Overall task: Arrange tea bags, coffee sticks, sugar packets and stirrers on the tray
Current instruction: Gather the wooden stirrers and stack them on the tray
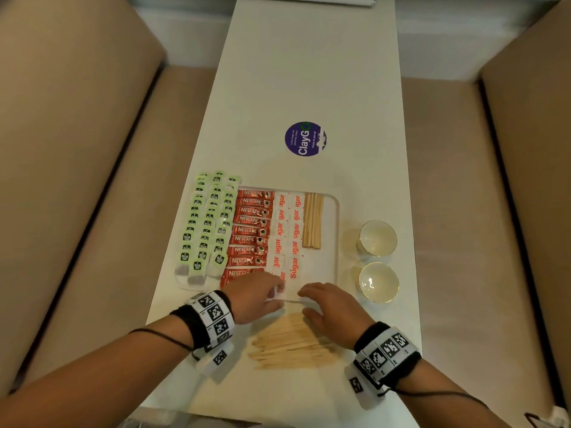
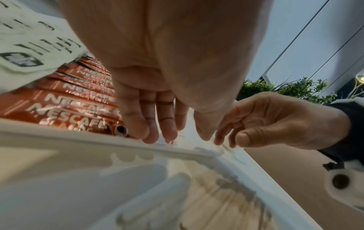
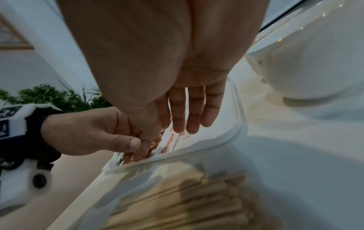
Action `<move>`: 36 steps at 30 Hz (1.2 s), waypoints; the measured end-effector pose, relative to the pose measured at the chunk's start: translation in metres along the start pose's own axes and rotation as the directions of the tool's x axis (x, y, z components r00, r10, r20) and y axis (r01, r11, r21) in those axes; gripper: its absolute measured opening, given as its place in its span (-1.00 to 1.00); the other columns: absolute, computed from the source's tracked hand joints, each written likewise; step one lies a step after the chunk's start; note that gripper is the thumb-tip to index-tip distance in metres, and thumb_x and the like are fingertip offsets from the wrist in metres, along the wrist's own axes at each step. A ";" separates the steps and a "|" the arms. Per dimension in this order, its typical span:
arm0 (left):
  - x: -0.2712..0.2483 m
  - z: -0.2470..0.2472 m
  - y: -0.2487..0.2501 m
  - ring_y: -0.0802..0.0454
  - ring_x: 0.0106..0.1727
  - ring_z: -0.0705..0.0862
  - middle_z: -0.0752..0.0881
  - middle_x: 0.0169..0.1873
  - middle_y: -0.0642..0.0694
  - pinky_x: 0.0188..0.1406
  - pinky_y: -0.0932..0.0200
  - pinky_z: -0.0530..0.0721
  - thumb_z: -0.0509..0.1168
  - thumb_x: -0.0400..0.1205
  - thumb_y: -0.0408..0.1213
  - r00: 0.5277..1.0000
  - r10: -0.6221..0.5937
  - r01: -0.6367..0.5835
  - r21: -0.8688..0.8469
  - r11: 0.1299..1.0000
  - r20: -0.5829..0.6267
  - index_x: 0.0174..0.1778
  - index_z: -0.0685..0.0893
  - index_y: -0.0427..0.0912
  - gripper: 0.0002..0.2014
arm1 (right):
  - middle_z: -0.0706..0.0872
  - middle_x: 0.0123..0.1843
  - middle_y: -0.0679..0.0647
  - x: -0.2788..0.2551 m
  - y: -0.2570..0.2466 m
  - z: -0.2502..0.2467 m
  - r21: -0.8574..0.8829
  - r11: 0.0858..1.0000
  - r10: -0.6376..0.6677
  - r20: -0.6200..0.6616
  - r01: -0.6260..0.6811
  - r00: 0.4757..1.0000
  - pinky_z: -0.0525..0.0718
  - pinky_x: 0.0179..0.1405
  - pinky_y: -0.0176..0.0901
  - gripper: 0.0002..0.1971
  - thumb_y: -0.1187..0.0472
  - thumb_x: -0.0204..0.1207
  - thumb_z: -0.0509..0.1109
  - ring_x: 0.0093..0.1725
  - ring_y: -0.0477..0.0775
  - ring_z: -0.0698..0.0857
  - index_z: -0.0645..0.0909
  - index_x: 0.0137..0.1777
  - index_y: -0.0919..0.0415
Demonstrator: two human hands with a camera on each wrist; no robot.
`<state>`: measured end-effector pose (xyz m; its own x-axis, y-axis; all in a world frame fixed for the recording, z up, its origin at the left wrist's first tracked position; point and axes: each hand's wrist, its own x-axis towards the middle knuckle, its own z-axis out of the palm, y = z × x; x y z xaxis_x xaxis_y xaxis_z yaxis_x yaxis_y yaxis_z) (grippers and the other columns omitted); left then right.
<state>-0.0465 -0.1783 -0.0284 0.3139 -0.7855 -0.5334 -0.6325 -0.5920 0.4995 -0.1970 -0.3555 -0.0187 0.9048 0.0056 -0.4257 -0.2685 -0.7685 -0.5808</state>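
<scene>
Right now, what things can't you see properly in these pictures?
- Head view: the nearest sugar packets hide under the left hand and right hand.
- Head view: the small print on the tea bags is too tiny to read.
- Left wrist view: the loose stirrers are blurred.
- Right wrist view: the white cup is cut off by the picture's edge.

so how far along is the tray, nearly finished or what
Mostly done: tea bags, coffee sticks and sugar packets lie in rows on the tray, with one bundle of stirrers. In hand: the left hand and right hand are at the nearest sugar packets by the tray's front edge. Left: the loose stirrer pile still on the table.
</scene>
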 end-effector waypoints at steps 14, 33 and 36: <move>-0.043 0.059 0.023 -0.05 0.23 0.51 0.52 0.22 0.00 0.22 -0.02 0.56 0.50 0.35 0.27 1.000 -0.017 0.018 0.277 0.961 -0.004 0.35 0.47 -0.03 -0.26 | 0.59 0.42 0.11 -0.011 -0.006 0.062 -0.273 0.938 -0.181 0.135 0.213 0.974 0.53 0.44 0.10 -0.32 -0.06 0.33 0.57 0.37 0.20 0.51 0.54 0.41 0.21; -0.033 0.068 0.033 -0.09 0.07 0.63 0.60 0.09 -0.06 0.03 0.00 0.63 0.43 0.56 -0.14 0.992 -0.127 0.125 0.195 0.973 -0.001 0.23 0.61 -0.06 -0.66 | 0.69 0.14 0.09 -0.005 -0.003 0.058 -0.340 0.926 -0.153 0.068 0.167 0.986 0.59 0.18 0.00 -0.66 0.12 0.54 0.39 0.13 0.17 0.60 0.64 0.30 0.11; -0.031 0.070 0.033 -0.10 0.03 0.66 0.62 0.05 -0.07 0.04 -0.04 0.68 0.41 0.56 -0.19 0.991 -0.137 0.134 0.176 0.975 0.006 0.17 0.64 -0.08 -0.73 | 0.69 0.10 0.10 -0.003 -0.004 0.057 -0.329 0.930 -0.146 0.079 0.164 0.986 0.63 0.14 0.00 -0.71 0.10 0.55 0.37 0.10 0.17 0.61 0.67 0.24 0.12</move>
<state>-0.1264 -0.1609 -0.0432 0.3933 -0.6961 -0.6006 -0.6994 -0.6505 0.2960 -0.2178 -0.3159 -0.0544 0.9052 0.1681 -0.3904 0.0072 -0.9244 -0.3814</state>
